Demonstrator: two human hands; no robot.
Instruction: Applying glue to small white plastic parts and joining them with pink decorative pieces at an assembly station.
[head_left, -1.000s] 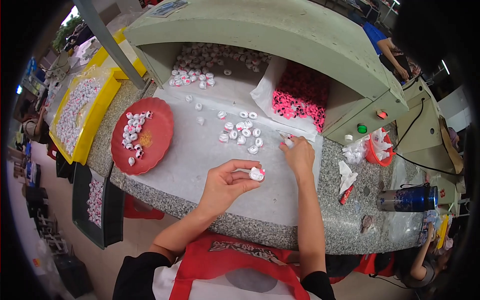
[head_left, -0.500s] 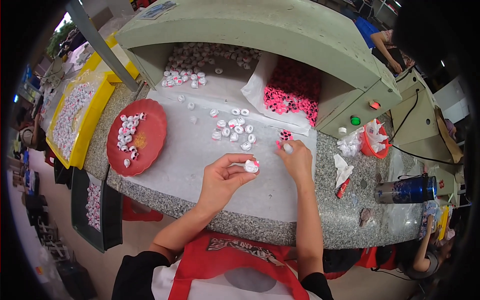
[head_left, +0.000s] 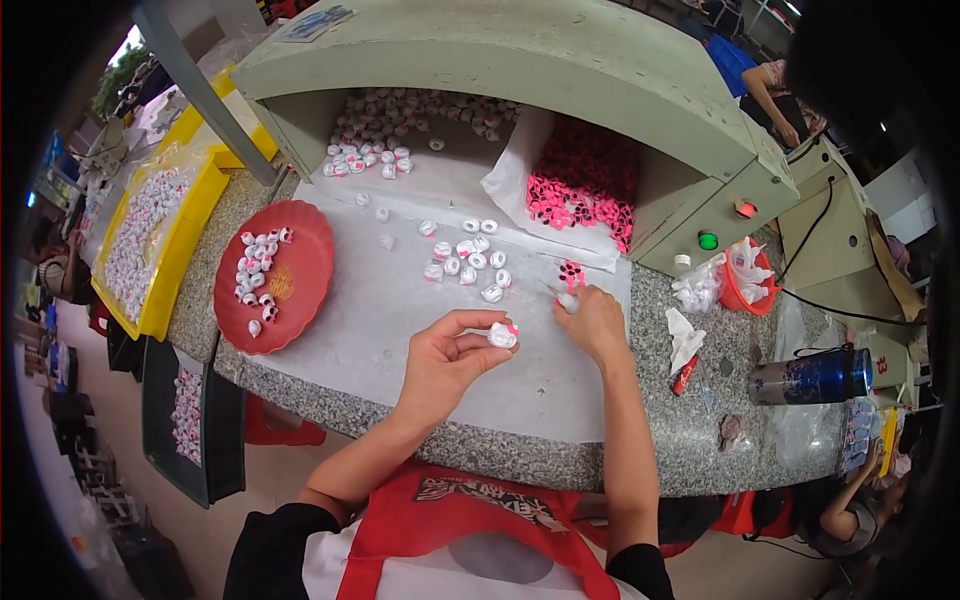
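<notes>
While my left hand [head_left: 445, 358] pinches a small white piece with pink dots [head_left: 501, 335] at its fingertips, just above the white sheet [head_left: 380, 310] on the granite surface [head_left: 690, 440], my right hand [head_left: 592, 318] is closed around a small white applicator [head_left: 565, 298], tip near a pink cluster [head_left: 571, 272]. Loose white pieces [head_left: 470, 262] lie beyond both hands. Red plate [head_left: 300, 290] with more pieces sits left; yellow tray [head_left: 175, 250] further left. Pink parts [head_left: 585, 185] fill the green housing [head_left: 560, 70].

White pieces [head_left: 470, 262] lie on a red plate [head_left: 300, 290]; the tray [head_left: 185, 245] is yellow.
</notes>
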